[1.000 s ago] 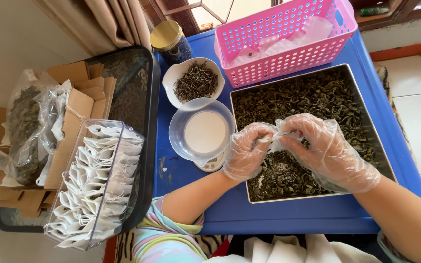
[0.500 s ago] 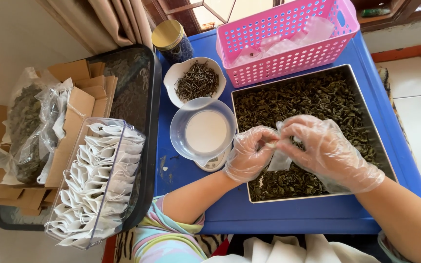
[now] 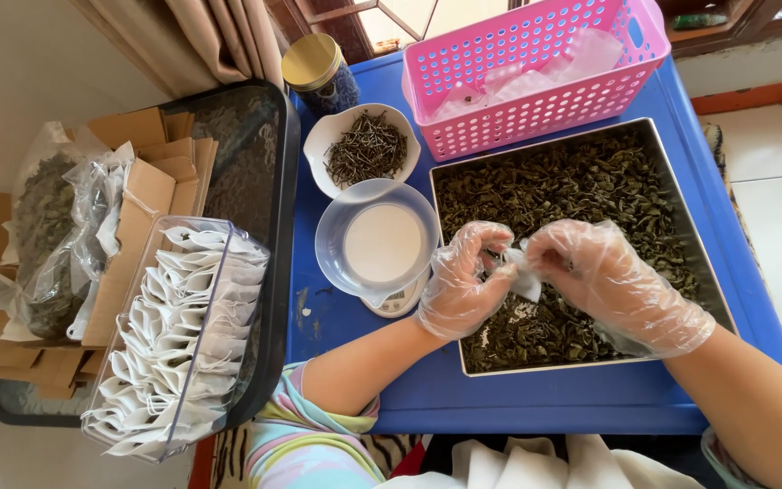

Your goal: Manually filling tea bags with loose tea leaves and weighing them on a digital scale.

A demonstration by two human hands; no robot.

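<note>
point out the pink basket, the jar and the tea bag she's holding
pink basket (image 3: 463,100), head view, front wall.
jar (image 3: 310,62), head view, gold lid.
tea bag (image 3: 527,282), head view, white corner showing between the gloved hands.

Tray of dried leaves (image 3: 590,181) sits on table (image 3: 545,398), right half. Basket (image 3: 527,72) at 12 o'clock of tray, touching its rim. Scale with bowl (image 3: 377,244) just beside tray at 9 o'clock; dish of twigs (image 3: 364,149) at 12 o'clock of scale; jar (image 3: 314,72) at 11 o'clock of dish. Bin of small bags (image 3: 174,344) at 8 o'clock of scale, off the table. Left hand (image 3: 463,281) and right hand (image 3: 608,281) over the tray, a small bag (image 3: 525,279) between them.
</note>
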